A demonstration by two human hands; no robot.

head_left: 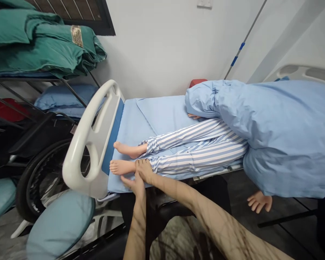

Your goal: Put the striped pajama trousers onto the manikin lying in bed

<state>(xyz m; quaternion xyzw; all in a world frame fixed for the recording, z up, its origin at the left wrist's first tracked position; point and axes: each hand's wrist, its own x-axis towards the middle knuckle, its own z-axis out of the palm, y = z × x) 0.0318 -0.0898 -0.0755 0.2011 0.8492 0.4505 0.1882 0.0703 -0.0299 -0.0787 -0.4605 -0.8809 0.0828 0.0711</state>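
A manikin lies on a hospital bed, its legs in blue-and-white striped pyjama trousers (195, 144) and its two bare feet (123, 159) towards the white footboard. My right hand (144, 170) lies over the near ankle (132, 167), its fingers curled on the skin. Just below it, my left hand (132, 184) touches the near foot's underside and the edge of the blue bed sheet (143, 119), with nothing held. A blue blanket (287, 137) is bunched over the upper body, hiding it. One manikin hand (260, 202) hangs past the bed's far side.
A white plastic footboard (82, 139) closes the bed end. Beyond it stand a wheelchair wheel (40, 180), a pale blue cushion (59, 225), and a metal rack with folded green blankets (43, 47) and a blue pillow (65, 99). A metal pole (245, 39) leans at the back.
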